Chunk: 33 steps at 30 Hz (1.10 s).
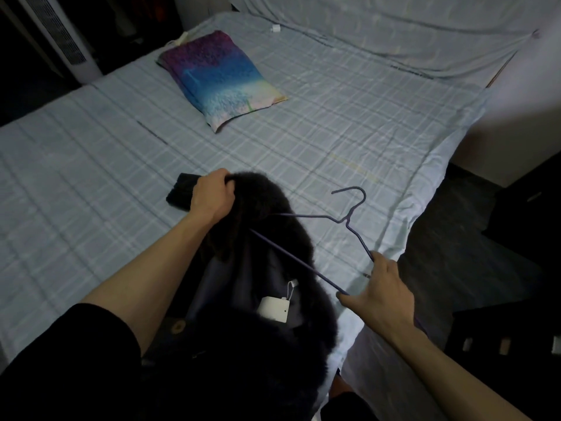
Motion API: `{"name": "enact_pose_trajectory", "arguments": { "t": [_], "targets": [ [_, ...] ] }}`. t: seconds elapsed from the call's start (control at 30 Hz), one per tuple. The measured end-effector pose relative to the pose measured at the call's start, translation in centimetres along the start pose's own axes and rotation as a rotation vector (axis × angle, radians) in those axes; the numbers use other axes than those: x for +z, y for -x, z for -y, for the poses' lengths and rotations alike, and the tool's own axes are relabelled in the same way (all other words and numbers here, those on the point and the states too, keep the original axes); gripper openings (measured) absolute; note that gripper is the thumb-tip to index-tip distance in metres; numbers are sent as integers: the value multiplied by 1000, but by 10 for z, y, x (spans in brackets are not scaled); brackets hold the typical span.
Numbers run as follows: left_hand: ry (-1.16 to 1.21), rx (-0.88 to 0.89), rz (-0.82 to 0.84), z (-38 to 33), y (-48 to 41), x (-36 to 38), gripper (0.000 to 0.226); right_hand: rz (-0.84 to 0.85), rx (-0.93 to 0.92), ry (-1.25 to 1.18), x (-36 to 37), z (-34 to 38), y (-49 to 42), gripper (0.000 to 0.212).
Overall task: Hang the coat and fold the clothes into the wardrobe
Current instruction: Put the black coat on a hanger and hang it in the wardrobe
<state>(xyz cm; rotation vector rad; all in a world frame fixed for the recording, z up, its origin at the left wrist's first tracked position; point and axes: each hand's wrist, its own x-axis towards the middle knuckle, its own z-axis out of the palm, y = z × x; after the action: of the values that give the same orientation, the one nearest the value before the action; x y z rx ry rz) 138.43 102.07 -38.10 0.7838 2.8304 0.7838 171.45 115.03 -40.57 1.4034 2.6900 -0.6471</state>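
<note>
At near edge of bed [91, 177]: coat [249, 344], dark with a furry collar [267, 202], draped over the near side and running out of view at the bottom.
Left hand [212, 197]: I've got the fingers curled tight round the fur collar, holding it up off the bed. Forearm is bare, with a dark sleeve at the elbow.
Hanger [346, 220]: thin purple wire, held above the bed with the hook pointing away from me. Its left end is inside the coat under the collar; I can't tell how far.
Right hand [384, 294]: grips the hanger's right corner, thumb at the lower bar, fingers at the upper arm, only part curled.
Tag [273, 308]: white card on a loop, lying on the coat's lining between my arms.
Button [178, 327]: pale and round, on the coat just beside my left forearm.
Folded cloth [179, 192]: dark, flat on the bed just beyond the left hand, partly hidden by it.
Pillow [221, 77]: purple, blue and pale, flat on the bed, well beyond the coat.
Bed surface: pale checked, creased.
Cover [394, 31]: bunched at the far end of the bed.
Fan [60, 41]: white tower, far left, past the bed.
Floor [455, 238]: dark, right of the bed. I can't make out the things on it.
</note>
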Motion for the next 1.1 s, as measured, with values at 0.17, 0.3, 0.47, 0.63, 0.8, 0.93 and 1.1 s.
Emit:
{"name": "enact_pose_trajectory", "arguments": {
  "t": [0.17,0.3,0.47,0.63,0.8,0.93,1.1],
  "targets": [
    [150,-65,-85,15,-3,-42,18,-70,-22,-90,-8,37,-14,105],
    [261,-74,-146,28,10,-67,14,-102,-96,-49,-18,63,-23,104],
    [295,-27,-220,42,43,-70,15,-99,-165,-15,-18,89,-22,105],
    [413,-42,-294,49,71,-66,15,-41,-191,40,-6,112,-13,106],
    [420,-59,-360,55,88,-63,14,16,-239,93,-2,129,-23,101],
    [365,21,-399,42,95,-57,13,1,-300,133,-1,142,-35,104],
    [283,209,-297,14,101,-25,11,2,-342,127,1,154,-48,106]
  ]
}}
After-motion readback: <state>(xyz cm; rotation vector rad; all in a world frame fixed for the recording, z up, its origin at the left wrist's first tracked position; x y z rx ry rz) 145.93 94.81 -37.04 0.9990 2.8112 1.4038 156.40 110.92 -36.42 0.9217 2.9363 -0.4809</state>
